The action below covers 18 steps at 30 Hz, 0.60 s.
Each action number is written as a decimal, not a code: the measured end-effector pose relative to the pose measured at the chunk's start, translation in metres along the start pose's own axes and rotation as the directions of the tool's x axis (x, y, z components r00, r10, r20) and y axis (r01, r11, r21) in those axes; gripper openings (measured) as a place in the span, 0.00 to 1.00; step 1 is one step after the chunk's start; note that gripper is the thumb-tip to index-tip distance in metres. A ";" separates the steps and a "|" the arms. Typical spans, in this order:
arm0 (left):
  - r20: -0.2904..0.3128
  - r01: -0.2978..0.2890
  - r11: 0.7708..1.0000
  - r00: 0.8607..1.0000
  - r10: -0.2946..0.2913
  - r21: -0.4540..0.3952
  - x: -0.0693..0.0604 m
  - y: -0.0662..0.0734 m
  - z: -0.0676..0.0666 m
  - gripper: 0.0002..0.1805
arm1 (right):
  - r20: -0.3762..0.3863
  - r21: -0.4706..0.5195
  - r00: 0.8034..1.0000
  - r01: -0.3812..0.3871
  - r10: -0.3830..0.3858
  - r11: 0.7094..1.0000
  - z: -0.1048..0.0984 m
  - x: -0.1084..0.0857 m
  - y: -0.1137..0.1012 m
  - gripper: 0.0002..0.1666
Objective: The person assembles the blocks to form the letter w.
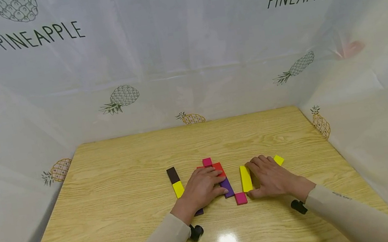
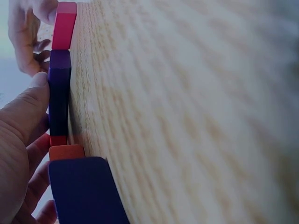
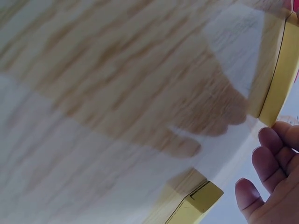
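My left hand (image 1: pixel 202 186) rests over a zigzag row of flat coloured blocks. Its thumb touches the top of a purple block (image 1: pixel 227 188), and its fingers lie across a red block (image 1: pixel 218 169), hiding part of the row. In the left wrist view, the thumb is on the purple block (image 2: pixel 59 93). My right hand (image 1: pixel 273 178) holds a yellow block (image 1: pixel 246 178) by its two ends, thumb at the near end and fingers at the far end. A pink block (image 1: pixel 241 198) sits between the purple block and the yellow one.
Another yellow block (image 1: pixel 279 160) is partly visible behind the right hand. A dark brown block (image 1: pixel 173 175) and a yellow block (image 1: pixel 178 189) form the row's left arm. A small pink block (image 1: pixel 207 162) tops the red ones. Pineapple-printed sheeting (image 1: pixel 183 54) surrounds the wooden table (image 1: pixel 116 164).
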<state>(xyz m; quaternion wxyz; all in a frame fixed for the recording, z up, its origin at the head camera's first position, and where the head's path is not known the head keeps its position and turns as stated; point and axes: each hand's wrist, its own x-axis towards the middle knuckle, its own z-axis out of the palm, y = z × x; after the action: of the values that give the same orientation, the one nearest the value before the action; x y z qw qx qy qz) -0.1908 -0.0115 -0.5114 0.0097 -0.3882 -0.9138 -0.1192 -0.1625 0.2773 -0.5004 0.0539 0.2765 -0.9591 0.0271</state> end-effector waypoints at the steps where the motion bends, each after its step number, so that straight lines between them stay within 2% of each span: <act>1: 0.002 0.002 1.000 1.000 -0.002 0.000 0.000 0.000 0.000 0.28 | 0.005 0.009 1.000 -0.007 0.007 1.000 0.000 0.000 0.001 0.53; 7: 0.010 0.007 1.000 1.000 -0.007 -0.007 -0.001 0.001 -0.003 0.28 | -0.010 0.063 0.998 -0.061 0.062 0.996 -0.007 -0.003 0.006 0.51; 12: 0.015 0.009 1.000 1.000 -0.009 -0.013 -0.001 0.002 -0.004 0.28 | -0.087 0.051 0.991 -0.099 0.103 0.994 -0.009 -0.007 0.016 0.47; 18: 0.021 0.011 1.000 1.000 -0.010 -0.026 0.000 0.002 -0.004 0.28 | -0.172 0.002 0.973 -0.155 0.153 0.988 -0.009 -0.015 0.033 0.43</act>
<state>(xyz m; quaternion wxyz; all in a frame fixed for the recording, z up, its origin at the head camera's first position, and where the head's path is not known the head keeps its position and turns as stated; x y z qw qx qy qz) -0.1895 -0.0114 -0.5069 -0.0055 -0.3847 -0.9142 -0.1274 -0.1667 0.3141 -0.4941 0.1359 0.1977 -0.9695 0.0494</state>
